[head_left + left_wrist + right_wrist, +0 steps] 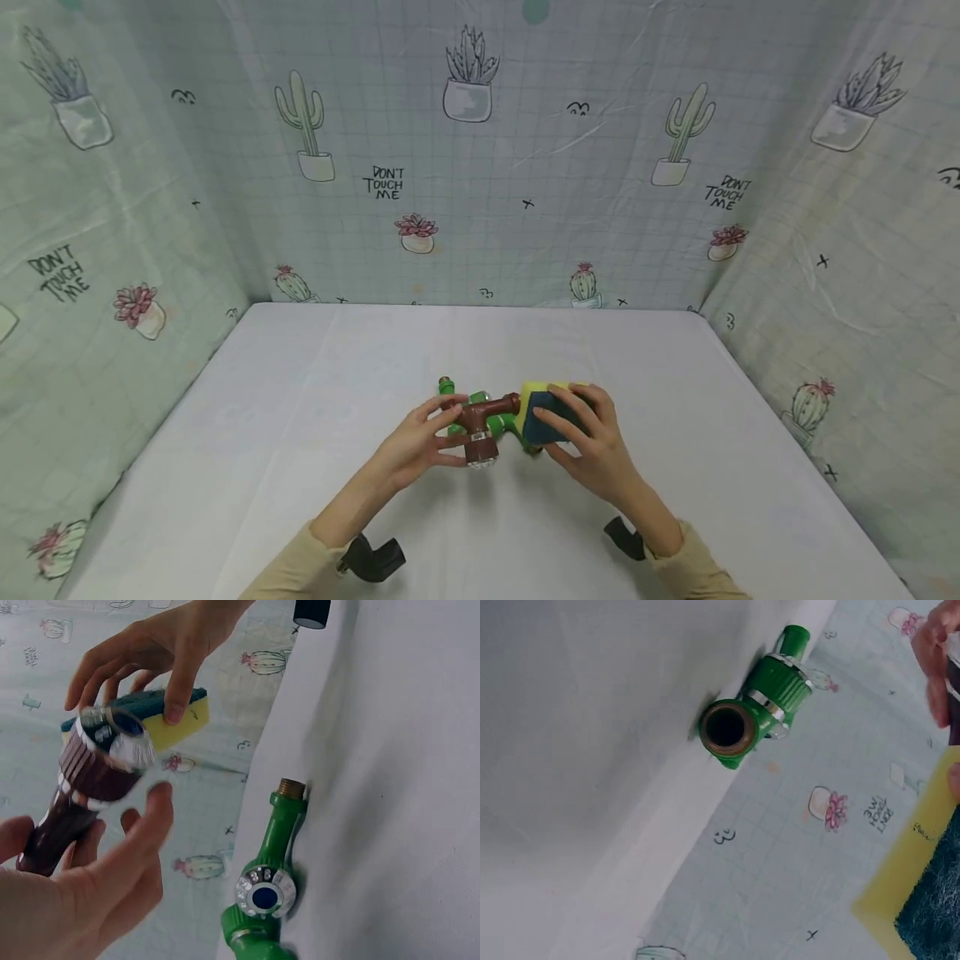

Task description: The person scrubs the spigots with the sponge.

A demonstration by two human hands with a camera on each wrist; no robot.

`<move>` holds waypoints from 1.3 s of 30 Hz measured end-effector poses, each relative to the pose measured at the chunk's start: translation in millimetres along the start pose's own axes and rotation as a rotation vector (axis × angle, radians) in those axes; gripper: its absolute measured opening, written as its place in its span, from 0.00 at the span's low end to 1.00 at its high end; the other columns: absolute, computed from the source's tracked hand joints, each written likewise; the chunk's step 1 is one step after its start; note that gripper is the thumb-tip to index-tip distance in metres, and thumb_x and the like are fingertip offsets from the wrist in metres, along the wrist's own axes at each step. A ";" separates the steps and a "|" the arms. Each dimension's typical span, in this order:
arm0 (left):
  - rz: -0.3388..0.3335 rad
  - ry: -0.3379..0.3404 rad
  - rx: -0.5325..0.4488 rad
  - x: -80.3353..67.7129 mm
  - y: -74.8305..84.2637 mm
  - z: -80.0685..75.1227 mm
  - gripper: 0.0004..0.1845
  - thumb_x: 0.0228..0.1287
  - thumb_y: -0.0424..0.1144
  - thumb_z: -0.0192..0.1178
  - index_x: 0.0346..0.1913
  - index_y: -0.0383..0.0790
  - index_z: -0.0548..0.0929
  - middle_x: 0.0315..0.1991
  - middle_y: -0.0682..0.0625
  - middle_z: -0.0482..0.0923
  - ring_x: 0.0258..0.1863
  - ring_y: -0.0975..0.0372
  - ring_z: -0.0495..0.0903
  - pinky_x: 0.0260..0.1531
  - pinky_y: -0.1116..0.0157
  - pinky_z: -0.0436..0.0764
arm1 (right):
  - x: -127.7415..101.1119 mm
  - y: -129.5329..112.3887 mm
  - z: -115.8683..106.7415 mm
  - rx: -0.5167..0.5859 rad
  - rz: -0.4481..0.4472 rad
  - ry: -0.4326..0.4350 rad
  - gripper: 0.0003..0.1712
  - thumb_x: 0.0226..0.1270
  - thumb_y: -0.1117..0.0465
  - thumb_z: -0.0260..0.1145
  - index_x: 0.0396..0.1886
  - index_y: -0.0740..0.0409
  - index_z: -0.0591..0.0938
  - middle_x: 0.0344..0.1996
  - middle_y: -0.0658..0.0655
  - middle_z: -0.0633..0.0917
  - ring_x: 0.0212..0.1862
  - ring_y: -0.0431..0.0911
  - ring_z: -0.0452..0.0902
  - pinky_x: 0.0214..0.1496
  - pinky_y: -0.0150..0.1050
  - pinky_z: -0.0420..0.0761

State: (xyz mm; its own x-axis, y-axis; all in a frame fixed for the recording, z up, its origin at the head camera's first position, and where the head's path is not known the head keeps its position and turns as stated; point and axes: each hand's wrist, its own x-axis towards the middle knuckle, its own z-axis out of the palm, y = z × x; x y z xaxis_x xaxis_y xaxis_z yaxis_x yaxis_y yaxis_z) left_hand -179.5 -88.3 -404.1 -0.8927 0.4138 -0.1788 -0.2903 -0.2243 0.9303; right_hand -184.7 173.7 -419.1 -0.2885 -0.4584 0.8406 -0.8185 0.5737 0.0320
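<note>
while the left hand (416,446) curls its fingers (154,817) round a brown valve (480,425) and holds it above the white tabletop (262,433), the right hand (592,446) grips a yellow sponge with a dark scouring face (542,412), pressed against the valve's right end. a green valve (266,889) lies on the tabletop just behind the raised one, its brass threaded mouth (726,729) showing in the right wrist view. cactus-print cloth (480,167) walls the tabletop on three sides.
</note>
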 end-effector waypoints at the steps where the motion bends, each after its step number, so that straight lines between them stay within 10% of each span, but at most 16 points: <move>1: -0.015 -0.027 0.007 -0.8 0.5 -1.2 0.21 0.65 0.41 0.50 0.59 0.38 0.64 0.55 0.41 0.63 0.48 0.50 0.75 0.44 0.45 0.77 | -0.3 0.5 0.5 -0.011 -0.018 0.014 0.20 0.62 0.49 0.55 0.49 0.53 0.78 0.52 0.63 0.74 0.51 0.60 0.63 0.57 0.48 0.65; 15: -0.005 -0.283 0.075 -2.2 4.5 -2.8 0.22 0.62 0.33 0.52 0.56 0.22 0.66 0.43 0.47 0.79 0.43 0.56 0.80 0.44 0.50 0.78 | 5.8 -14.1 7.7 0.020 -0.081 -0.062 0.23 0.64 0.52 0.50 0.54 0.58 0.74 0.50 0.59 0.74 0.53 0.56 0.64 0.63 0.56 0.57; 21: 0.016 -0.252 0.062 -1.4 9.2 -1.6 0.20 0.61 0.34 0.53 0.53 0.25 0.70 0.40 0.49 0.81 0.41 0.57 0.81 0.42 0.50 0.78 | 8.3 -14.2 8.4 0.013 -0.064 -0.109 0.22 0.60 0.55 0.58 0.55 0.53 0.74 0.51 0.60 0.72 0.54 0.54 0.63 0.64 0.57 0.56; 28: 0.018 -0.213 0.052 1.1 9.2 2.2 0.16 0.61 0.31 0.52 0.50 0.24 0.72 0.37 0.48 0.81 0.38 0.57 0.82 0.42 0.51 0.79 | 7.5 -14.7 6.2 -0.025 -0.050 -0.146 0.45 0.25 0.65 0.78 0.54 0.50 0.75 0.50 0.60 0.72 0.54 0.54 0.62 0.66 0.55 0.54; 39: -0.005 -0.202 0.014 -4.0 12.5 3.5 0.16 0.59 0.28 0.51 0.50 0.26 0.72 0.38 0.49 0.80 0.39 0.56 0.81 0.42 0.50 0.79 | 8.5 -7.8 6.6 -0.080 -0.063 -0.139 0.45 0.25 0.62 0.79 0.54 0.47 0.75 0.50 0.59 0.73 0.54 0.53 0.63 0.66 0.55 0.56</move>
State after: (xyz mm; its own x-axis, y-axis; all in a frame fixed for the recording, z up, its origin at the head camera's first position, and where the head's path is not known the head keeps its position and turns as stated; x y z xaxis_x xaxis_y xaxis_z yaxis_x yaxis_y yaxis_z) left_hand -178.3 -89.6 -390.6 -0.8037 0.5834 -0.1168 -0.2885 -0.2105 0.9341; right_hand -184.0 160.8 -415.7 -0.3087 -0.5813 0.7529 -0.7964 0.5907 0.1296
